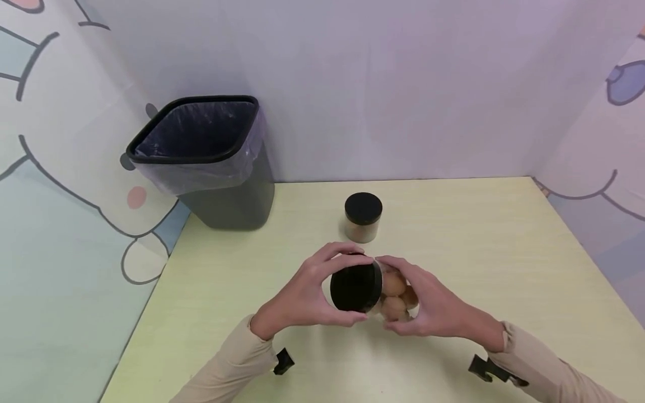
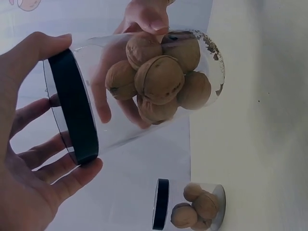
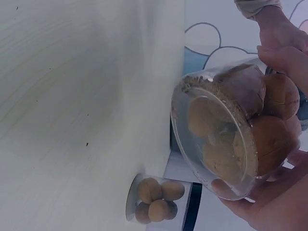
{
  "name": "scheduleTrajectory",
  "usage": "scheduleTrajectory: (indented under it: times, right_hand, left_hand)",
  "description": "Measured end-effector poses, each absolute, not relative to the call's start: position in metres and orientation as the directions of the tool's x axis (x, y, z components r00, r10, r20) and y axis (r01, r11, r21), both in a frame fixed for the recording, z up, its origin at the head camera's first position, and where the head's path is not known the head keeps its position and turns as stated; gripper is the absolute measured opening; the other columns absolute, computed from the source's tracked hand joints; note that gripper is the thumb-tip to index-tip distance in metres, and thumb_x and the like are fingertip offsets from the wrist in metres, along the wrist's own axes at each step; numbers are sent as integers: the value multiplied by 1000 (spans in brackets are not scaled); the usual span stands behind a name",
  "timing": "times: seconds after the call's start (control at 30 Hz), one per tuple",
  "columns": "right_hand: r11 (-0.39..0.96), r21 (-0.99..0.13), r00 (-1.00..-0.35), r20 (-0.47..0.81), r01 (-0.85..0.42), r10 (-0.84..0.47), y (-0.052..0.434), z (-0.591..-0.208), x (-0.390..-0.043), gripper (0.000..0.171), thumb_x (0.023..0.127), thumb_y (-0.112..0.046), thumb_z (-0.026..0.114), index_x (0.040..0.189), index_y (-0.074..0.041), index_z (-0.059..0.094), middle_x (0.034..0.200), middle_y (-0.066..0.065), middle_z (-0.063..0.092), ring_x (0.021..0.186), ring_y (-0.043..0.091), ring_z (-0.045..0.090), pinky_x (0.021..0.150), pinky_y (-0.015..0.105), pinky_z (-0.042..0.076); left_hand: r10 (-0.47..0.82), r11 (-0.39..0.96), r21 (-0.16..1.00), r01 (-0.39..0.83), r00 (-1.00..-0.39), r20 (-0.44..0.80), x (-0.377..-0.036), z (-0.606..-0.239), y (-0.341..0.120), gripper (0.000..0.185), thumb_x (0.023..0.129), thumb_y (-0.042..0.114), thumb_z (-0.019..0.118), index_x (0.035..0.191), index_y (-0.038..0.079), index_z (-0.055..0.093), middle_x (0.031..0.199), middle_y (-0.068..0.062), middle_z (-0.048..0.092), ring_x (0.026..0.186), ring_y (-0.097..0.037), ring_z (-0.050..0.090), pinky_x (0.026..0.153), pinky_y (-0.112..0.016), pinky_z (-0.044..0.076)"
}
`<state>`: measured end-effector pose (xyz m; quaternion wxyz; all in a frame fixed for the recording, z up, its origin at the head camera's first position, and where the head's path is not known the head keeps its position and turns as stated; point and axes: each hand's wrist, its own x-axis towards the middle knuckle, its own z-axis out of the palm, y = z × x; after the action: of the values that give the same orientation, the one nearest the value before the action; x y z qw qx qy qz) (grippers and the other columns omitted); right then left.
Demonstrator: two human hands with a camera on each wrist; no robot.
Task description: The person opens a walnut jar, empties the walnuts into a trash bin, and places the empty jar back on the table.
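Note:
A clear jar (image 2: 113, 127) of walnuts (image 2: 160, 81) is held tilted above the table, its black lid (image 1: 355, 286) turned toward the left. My left hand (image 1: 304, 291) grips the lid, thumb on one side and fingers on the other. The jar's body is gripped by my right hand (image 1: 440, 305), with its fingers curled round the glass. In the left wrist view the lid sits on the jar's mouth. Brown crumbs (image 3: 211, 86) cling near the bottom of the jar.
A second black-lidded jar (image 1: 361, 229) with walnuts inside stands upright on the pale table (image 1: 478, 235), just beyond my hands. A grey bin (image 1: 229, 201) with a bag liner stands at the table's back left, against the wall (image 1: 378, 101).

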<state>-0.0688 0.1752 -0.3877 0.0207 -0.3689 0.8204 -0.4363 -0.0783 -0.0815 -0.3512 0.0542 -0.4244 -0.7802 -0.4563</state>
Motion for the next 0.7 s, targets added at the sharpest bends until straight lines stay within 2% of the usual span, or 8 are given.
scheduleTrajectory:
  times: [0.17,0.4,0.5,0.7]
  right_hand:
    - [253,-764,-696,330,-594,-637,173,-389,-70,94,64,-22,88,141,-14,35,124,-2,53,96,12,58,67,25,53]
    - [282,-662,-662,433,-694,-612,173,-387,-69,98,53,-20,92,136,-9,42,118,-1,58,92,9,59,72,21,49]
    - [266,-643,-647,475,-718,-597,169,-376,-65,98,47,-13,92,133,-5,45,116,0,60,90,10,60,72,22,49]
    - [236,-594,-602,548,-769,-581,162,-354,-57,95,42,-9,91,127,2,50,113,1,61,92,12,60,81,18,44]
  left_hand:
    - [606,224,657,720,-631,484,-78,-355,-83,72,66,36,85,131,24,57,132,4,45,119,-11,44,91,-32,44]
    - [600,224,622,750,-609,519,-74,-357,-81,73,65,37,85,131,21,58,131,0,46,114,-13,47,87,-27,45]
    - [600,229,602,765,-598,532,-71,-354,-81,73,65,37,84,131,21,58,130,0,46,114,-13,46,87,-26,45]
    - [594,231,551,802,-564,573,-65,-345,-79,71,66,39,83,129,20,59,127,-2,48,114,-14,45,85,-26,45]
